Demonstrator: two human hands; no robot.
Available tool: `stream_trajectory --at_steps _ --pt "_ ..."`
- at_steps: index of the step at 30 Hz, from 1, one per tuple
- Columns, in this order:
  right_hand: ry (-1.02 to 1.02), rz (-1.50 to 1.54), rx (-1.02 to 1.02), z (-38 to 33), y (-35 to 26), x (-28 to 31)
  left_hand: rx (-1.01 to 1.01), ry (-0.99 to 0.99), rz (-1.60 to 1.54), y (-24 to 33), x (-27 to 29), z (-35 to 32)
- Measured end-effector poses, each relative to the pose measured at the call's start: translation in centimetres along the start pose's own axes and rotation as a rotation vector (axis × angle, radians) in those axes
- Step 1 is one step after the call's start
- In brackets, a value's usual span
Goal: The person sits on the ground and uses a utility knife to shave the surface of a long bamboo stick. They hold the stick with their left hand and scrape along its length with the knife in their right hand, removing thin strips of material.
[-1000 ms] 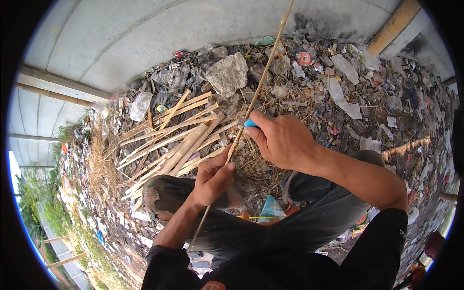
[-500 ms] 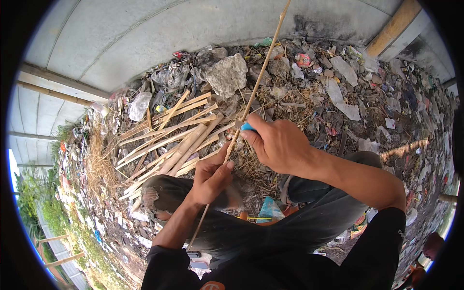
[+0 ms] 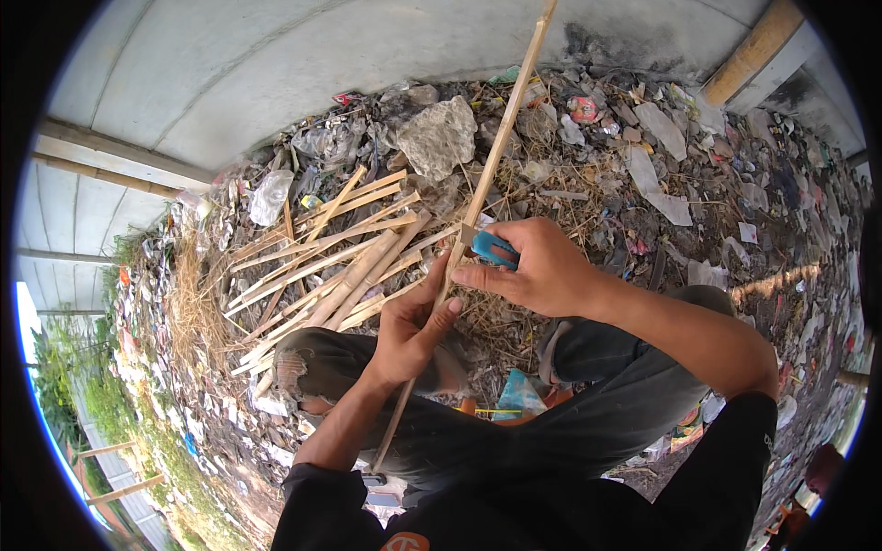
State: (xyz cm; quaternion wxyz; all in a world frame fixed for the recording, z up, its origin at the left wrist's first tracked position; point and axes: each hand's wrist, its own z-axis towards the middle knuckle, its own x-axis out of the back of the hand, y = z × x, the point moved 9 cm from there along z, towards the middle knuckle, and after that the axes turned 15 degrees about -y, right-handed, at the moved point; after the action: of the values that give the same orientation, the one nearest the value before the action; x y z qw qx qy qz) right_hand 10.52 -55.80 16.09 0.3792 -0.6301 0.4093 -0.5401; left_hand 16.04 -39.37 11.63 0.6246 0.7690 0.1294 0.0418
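Observation:
A long, thin bamboo strip (image 3: pixel 503 129) runs from between my knees up toward the wall at a slant. My left hand (image 3: pixel 409 326) is wrapped round its lower part, thumb on the near side. In my right hand (image 3: pixel 542 266) is a blue-handled utility knife (image 3: pixel 493 248). Its short metal blade (image 3: pixel 467 234) rests against the strip just above my left fingers. My right thumb lies at the strip below the blade. Left of my hands, a loose pile of split bamboo strips (image 3: pixel 363 271) lies on the littered ground.
A big pale rock (image 3: pixel 437 138) sits beyond the pile, before a grey panel wall (image 3: pixel 239 73). Plastic scraps and dry straw (image 3: pixel 190 308) cover the ground. A wooden post (image 3: pixel 751 53) leans at the right wall. My bent legs (image 3: pixel 606 395) frame the work from below.
The strip now shows a wider, flatter face. My right hand has shifted slightly, baring more of the blue handle and the blade; my left hand keeps its hold.

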Motion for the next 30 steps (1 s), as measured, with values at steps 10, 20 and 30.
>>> stream_trajectory --at_steps 10,20,30 --pt "-0.010 -0.185 0.246 -0.3 -0.8 -1.4 0.121 -0.041 0.086 -1.9 0.1 -0.2" --pt "-0.489 -0.269 0.042 -0.9 0.0 -5.0 -0.005 0.188 -0.208 -2.2 4.4 -0.7" --pt "0.183 0.172 0.012 0.2 1.8 1.8 0.047 -0.097 -0.235 -0.3 -0.5 -0.5"
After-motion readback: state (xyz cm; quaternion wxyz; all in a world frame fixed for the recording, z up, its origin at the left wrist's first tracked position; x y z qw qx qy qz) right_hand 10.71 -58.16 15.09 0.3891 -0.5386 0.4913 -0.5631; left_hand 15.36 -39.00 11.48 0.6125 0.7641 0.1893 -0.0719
